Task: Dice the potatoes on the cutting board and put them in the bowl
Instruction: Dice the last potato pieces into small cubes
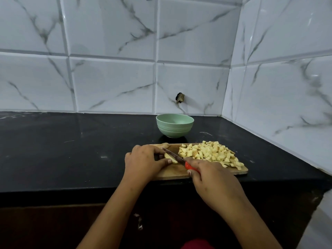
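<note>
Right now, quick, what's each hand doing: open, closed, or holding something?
Left hand: holds a potato piece down on the board.
Right hand: grips the knife by its red handle.

both bare forearms reach forward from below; the left hand curls down, fingertips and thumb pinching a potato piece, the right hand wrapped around a knife handle.
</note>
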